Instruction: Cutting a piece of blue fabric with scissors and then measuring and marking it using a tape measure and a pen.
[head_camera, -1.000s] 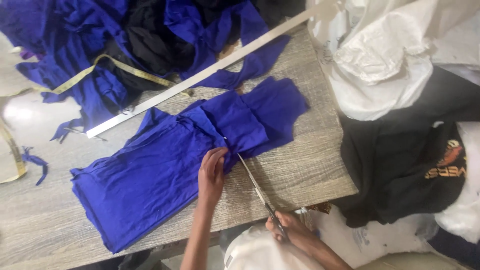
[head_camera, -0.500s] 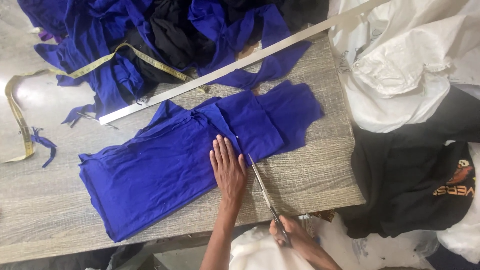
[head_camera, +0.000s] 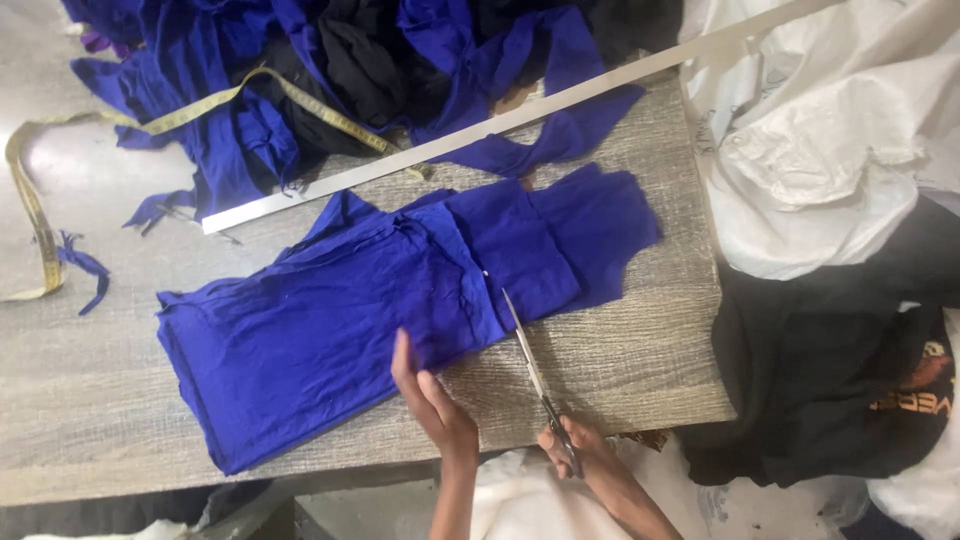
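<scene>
Both hands work at the table's near edge: the left hand lies open, fingers flat on the folded blue fabric, while the right hand grips the scissors, their tips at the fold, blades seemingly barely parted. Cutting looks under way; the next stroke needs the cloth held taut. A long metal ruler lies beyond.
</scene>
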